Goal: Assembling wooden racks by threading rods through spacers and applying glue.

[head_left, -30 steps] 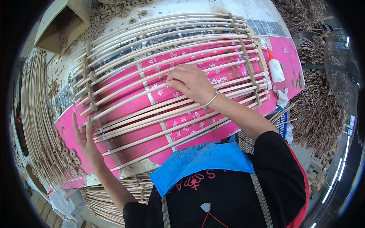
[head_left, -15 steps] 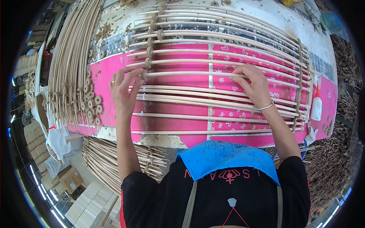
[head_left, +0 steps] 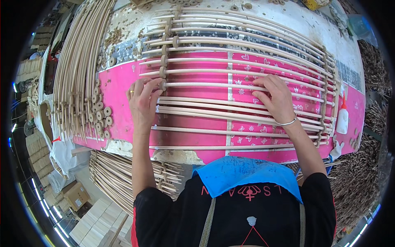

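My left hand [head_left: 144, 99] is closed on a small wooden ring [head_left: 163, 85] at the left end of a pale wooden rod [head_left: 205, 85]. Over the same rod, farther right, is my right hand [head_left: 275, 96]; its thumb and forefinger stand a little apart on either side of the rod. Beyond the hands, several tapered rods [head_left: 197, 59] lie side by side with rings threaded near their left ends. Nearer to me lie rods [head_left: 197, 130] with no rings at their left ends, where small white dabs show. All the right ends run into a row of rings [head_left: 322, 111].
Loose rings [head_left: 98, 106] lie in a heap left of my left hand. A bundle of ringed rods [head_left: 78, 70] stretches along the table's left side. On the pink covering [head_left: 119, 82], at right, lies a white glue bottle [head_left: 342, 117] with a red nozzle. More rods [head_left: 123, 175] sit below the table edge.
My right thumb and forefinger have parted from their pinch on the rod. My left hand stays at the ring. The whole view has shifted slightly.
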Motion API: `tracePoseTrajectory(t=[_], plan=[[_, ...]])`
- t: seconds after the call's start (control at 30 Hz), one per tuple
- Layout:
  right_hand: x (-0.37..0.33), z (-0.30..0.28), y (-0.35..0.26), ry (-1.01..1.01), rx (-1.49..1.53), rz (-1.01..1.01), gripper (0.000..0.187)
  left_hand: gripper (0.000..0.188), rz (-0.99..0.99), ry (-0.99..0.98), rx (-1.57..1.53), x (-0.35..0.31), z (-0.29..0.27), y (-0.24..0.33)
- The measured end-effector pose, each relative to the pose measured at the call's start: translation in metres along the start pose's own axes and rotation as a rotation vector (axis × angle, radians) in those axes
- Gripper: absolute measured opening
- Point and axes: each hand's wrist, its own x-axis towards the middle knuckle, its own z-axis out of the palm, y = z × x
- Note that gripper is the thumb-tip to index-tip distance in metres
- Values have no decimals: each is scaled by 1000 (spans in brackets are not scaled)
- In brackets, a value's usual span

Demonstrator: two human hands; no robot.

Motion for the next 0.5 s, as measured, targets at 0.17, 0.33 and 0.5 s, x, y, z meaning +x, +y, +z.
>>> tracePoseTrajectory(t=[0.17, 0.33, 0.5], plan=[[3, -12, -2, -11, 106, 27, 13, 38, -30, 159, -190, 5, -16, -2], [34, -47, 13, 124, 6, -44, 12, 33, -235, 387, -269, 10, -33, -15], [71, -45, 63, 156, 56, -5, 14, 34, -351, 360, -356, 9, -22, -36]])
